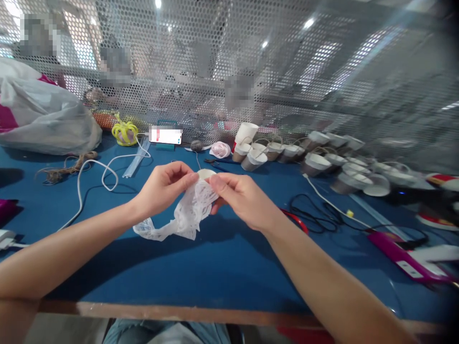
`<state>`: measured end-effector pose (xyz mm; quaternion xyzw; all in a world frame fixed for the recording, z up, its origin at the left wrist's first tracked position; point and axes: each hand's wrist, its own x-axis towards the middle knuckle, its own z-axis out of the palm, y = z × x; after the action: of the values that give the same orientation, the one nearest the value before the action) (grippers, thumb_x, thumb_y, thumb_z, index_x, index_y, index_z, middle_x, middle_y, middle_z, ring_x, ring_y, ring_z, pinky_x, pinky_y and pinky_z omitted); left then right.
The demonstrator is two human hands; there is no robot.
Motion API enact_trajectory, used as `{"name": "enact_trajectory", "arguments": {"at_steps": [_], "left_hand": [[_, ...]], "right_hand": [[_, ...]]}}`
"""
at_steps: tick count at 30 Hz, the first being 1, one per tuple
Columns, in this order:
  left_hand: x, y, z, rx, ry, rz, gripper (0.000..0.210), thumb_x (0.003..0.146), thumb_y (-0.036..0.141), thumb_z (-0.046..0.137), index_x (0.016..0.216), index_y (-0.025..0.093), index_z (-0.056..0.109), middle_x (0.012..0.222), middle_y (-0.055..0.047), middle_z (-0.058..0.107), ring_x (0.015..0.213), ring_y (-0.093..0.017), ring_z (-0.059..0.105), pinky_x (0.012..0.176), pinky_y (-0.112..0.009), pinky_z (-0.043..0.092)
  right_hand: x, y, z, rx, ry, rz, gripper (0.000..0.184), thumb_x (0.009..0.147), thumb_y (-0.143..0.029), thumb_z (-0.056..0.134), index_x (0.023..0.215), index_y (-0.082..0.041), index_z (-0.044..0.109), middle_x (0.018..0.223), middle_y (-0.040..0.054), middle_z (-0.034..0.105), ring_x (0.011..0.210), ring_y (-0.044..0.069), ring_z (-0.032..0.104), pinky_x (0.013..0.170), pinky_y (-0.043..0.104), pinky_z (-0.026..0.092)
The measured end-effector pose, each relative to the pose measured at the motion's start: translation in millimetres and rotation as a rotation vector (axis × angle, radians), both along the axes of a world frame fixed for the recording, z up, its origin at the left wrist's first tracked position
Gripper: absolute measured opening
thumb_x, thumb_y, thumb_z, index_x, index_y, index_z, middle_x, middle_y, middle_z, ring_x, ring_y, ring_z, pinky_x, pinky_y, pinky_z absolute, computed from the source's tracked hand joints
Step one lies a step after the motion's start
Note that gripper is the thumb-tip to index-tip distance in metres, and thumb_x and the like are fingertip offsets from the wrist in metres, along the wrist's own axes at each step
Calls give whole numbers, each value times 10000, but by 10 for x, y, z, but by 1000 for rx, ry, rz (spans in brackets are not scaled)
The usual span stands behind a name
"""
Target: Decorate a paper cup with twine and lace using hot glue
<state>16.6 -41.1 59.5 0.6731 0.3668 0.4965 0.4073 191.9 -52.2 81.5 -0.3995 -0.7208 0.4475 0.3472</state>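
Observation:
White lace trim hangs from between my two hands, its loose end trailing to the left just above the blue table. Behind the top of the lace shows the pale round rim of a small cup-like piece; the lace covers the rest of it. My left hand is closed, thumb and fingers pinching the lace at the rim's left side. On the right side, my right hand is closed too, its thumb pressing the lace against the rim and some fingers hidden behind.
Several small grey-and-white buckets with handles stand at the back right. Along the back are a lit phone, a pink ribbon roll and a yellow basket-like thing. Purple power strip and cables lie right; a plastic bag sits left.

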Motion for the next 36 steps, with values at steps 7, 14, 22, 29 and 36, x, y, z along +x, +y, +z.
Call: {"name": "enact_trajectory", "arguments": {"at_steps": [7, 14, 22, 29, 36], "left_hand": [[35, -32, -95, -193, -83, -155, 301, 703, 419, 650, 780, 147, 547, 676, 21, 543, 617, -89, 483, 579, -213, 384], [-136, -76, -318, -442, -37, -218, 270, 698, 390, 679, 645, 147, 577, 602, 37, 569, 562, -69, 485, 557, -184, 372], [-194, -125, -288, -477, -167, -223, 254, 664, 368, 722, 638, 154, 586, 585, 38, 598, 555, -68, 515, 566, -172, 416], [-144, -81, -308, -510, -339, -230, 243, 656, 318, 734, 636, 140, 570, 566, 32, 594, 522, -68, 531, 535, -178, 426], [-200, 36, -307, -578, -562, -224, 217, 718, 263, 689, 643, 131, 533, 521, 45, 508, 465, -51, 497, 489, -162, 433]], "right_hand": [[-65, -28, -3, 58, -119, -92, 193, 805, -290, 563, 689, -141, 606, 531, -44, 530, 439, 72, 517, 436, 190, 417], [195, -155, -328, 108, -359, -226, 183, 823, -291, 548, 932, -158, 610, 833, 43, 690, 723, 145, 661, 667, 252, 518], [1319, -185, -582, 46, -1052, -561, 449, 666, -38, 546, 1111, -79, 580, 1027, 189, 627, 975, 308, 585, 810, 378, 430], [1389, -120, -605, -55, -1055, -520, 625, 623, -60, 545, 1245, -86, 502, 854, 126, 605, 738, 249, 591, 649, 320, 413], [1254, -455, -540, -459, -293, -548, 627, 715, -413, 627, 1271, -236, 395, 572, -68, 415, 400, 82, 380, 366, 187, 292]]}}
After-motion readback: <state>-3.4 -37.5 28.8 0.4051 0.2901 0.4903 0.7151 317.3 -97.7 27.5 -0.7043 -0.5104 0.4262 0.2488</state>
